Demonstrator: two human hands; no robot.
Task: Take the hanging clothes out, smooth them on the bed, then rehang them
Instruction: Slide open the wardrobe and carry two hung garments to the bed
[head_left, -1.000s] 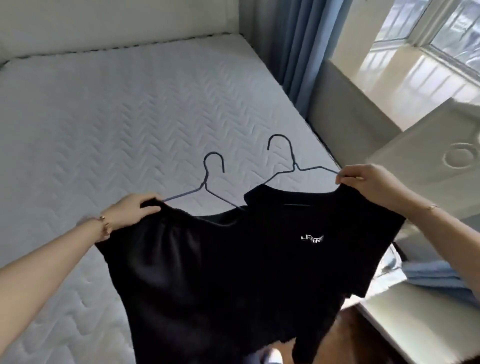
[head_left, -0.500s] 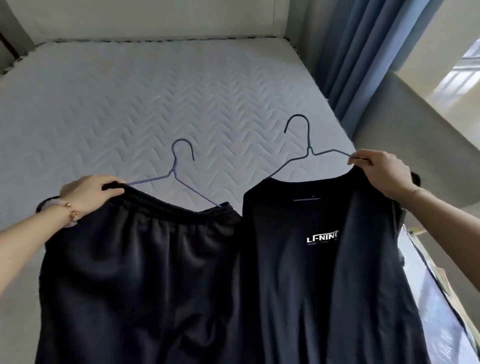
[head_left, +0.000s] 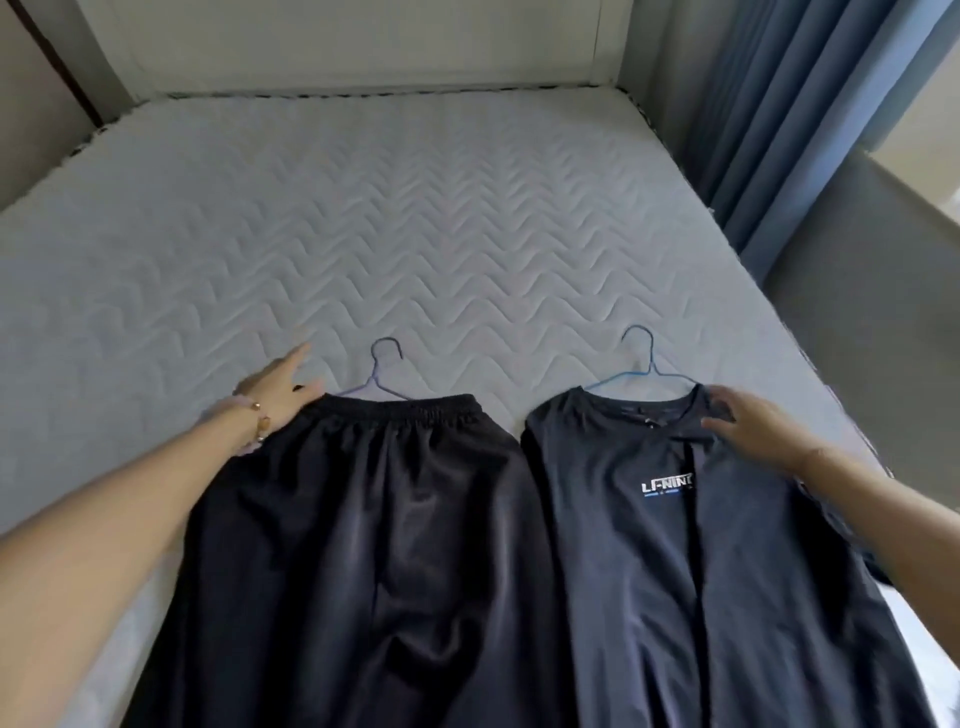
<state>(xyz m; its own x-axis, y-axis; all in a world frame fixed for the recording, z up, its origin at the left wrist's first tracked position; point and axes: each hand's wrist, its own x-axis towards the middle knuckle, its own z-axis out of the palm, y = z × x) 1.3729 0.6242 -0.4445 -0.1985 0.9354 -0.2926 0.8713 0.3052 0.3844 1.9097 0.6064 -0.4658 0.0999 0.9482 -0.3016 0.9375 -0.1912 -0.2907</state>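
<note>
- The black shorts (head_left: 374, 545) and tee (head_left: 675, 571) lie side by side on the bed (head_left: 415, 234), hangers (head_left: 382, 376) poking out the top, probably to keep them spread for smoothing.
- The left hand (head_left: 280, 389) is loose, fingers straight by the waistband corner. The right hand (head_left: 753, 426) rests flat on the tee's shoulder, gripping nothing.
- Tee's got a long fold down the middle.

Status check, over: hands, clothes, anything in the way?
Left hand open at shorts waistband. Right hand open on shirt shoulder. Both flat on bed, hangers in. Nothing over them.
</note>
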